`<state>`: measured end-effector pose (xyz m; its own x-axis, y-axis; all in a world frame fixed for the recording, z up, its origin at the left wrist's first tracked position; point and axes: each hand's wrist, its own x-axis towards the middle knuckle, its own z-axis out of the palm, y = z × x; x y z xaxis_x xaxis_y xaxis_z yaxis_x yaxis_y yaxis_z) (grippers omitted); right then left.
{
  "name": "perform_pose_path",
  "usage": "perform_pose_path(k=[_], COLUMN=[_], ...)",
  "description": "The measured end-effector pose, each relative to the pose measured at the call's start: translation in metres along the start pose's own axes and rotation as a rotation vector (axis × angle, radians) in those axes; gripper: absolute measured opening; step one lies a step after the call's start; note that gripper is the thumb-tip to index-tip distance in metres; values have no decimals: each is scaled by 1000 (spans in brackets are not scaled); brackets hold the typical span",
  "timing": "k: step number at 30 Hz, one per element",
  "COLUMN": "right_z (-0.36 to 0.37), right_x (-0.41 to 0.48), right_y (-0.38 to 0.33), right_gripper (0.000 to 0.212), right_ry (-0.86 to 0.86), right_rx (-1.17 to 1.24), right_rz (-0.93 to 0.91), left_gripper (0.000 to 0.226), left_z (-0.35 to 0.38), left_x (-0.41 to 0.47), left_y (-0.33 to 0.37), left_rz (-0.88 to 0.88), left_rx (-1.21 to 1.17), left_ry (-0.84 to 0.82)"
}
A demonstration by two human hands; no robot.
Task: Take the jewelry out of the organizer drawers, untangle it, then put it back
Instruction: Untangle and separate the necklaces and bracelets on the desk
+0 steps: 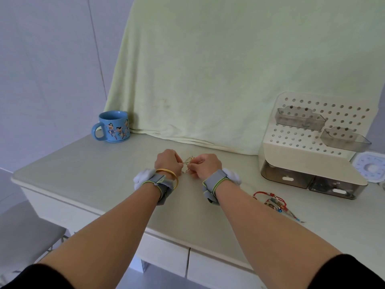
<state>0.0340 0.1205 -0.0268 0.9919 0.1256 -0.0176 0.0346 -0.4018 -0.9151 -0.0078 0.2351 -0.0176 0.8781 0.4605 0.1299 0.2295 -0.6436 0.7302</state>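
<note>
Both hands sit together at the middle of the table (83,170), knuckles up, fists curled. The left hand (167,162) and the right hand (206,164) are each pinching one end of a thin gold chain (188,163), which hangs bunched in the narrow gap between them, just above the tabletop. It is too fine to tell where the knot lies. The piece stretches left to right, hand to hand, so any pull to open it runs sideways along that line, and neither hand is nearer: it is shared squarely between them.

Off to the right and nearer the person, a red corded bracelet bundle (273,202) lies on the table, well apart from the hands; the right hand is the closer one to it. Farther right stands the organizer (308,163), its smoky drawers (312,182) at the base apparently pushed in. Putting things back looks like a right-hand reach.
</note>
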Motion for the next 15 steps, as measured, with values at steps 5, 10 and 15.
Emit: perform_pose_path(k=[5,10,15], right_z=[-1,2,-15], right_x=[4,0,-18], right_y=[0,3,3], right_gripper=[22,18,18], right_ry=[9,-61,-105], right_rx=[141,98,85], right_rz=[86,32,-62], left_gripper=[12,12,17], left_z=[6,8,9], left_x=[8,7,-9], left_y=[2,-3,9], left_rz=[-17,-19,94], left_rx=[55,82,138], left_ry=[31,53,84])
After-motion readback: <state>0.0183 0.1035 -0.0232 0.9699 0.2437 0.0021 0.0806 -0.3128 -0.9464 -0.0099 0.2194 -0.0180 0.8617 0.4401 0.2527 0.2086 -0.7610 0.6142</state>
